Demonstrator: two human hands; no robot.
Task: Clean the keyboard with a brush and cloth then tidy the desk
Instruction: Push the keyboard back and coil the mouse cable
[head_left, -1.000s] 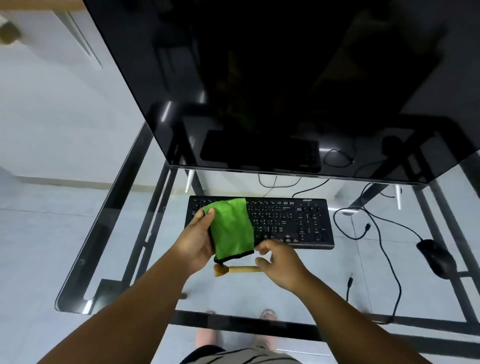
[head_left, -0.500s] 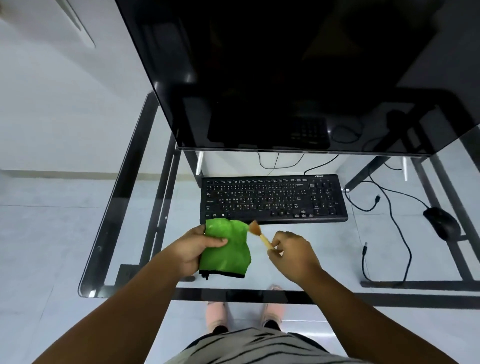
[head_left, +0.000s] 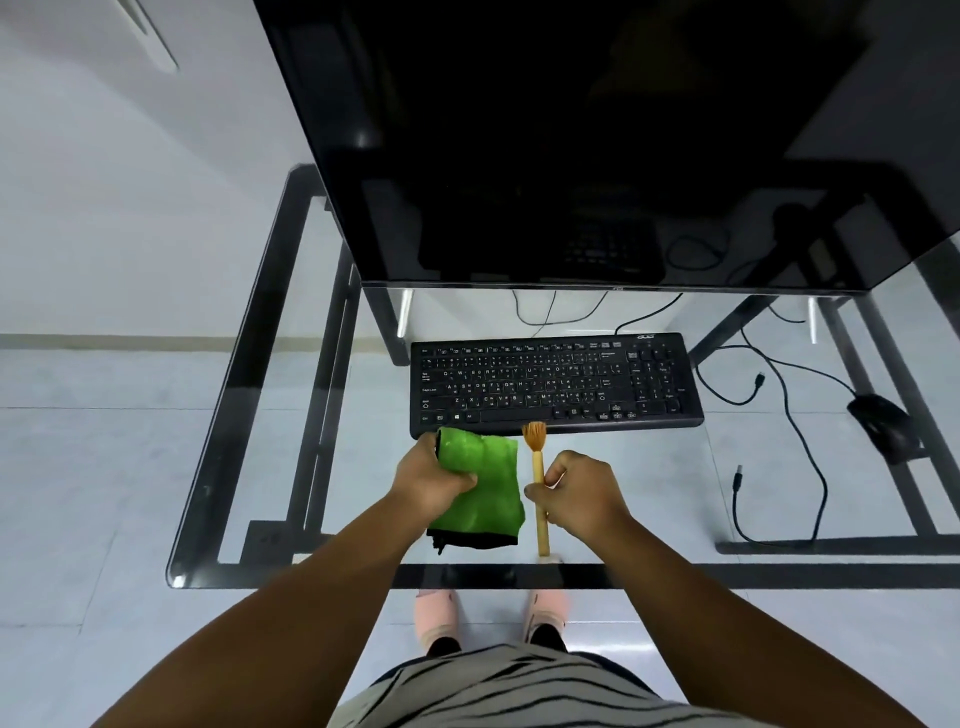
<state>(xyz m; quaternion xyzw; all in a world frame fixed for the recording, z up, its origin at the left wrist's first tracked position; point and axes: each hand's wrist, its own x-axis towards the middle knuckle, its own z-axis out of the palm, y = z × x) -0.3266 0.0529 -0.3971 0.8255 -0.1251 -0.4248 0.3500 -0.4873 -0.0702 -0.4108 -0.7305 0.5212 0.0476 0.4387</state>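
Note:
A black keyboard (head_left: 556, 387) lies on the glass desk (head_left: 260, 395) below the monitor. My left hand (head_left: 428, 478) grips a green cloth (head_left: 485, 493) with a black hem, held just in front of the keyboard's left end. My right hand (head_left: 579, 493) pinches the wooden handle of a small brush (head_left: 538, 488). The brush stands nearly straight, bristles pointing at the keyboard's front edge near the space bar. The cloth and brush sit side by side, a small gap between them.
A large dark monitor (head_left: 571, 140) overhangs the back of the desk. A black mouse (head_left: 880, 426) rests at the right, its cable (head_left: 795, 431) looping across the glass, with a loose plug (head_left: 737, 475). The desk's front edge (head_left: 311, 574) runs below my hands.
Both hands have drawn back from the keyboard toward the desk's front edge. The cloth has come off the keys. The brush has swung from lying sideways to pointing at the keyboard.

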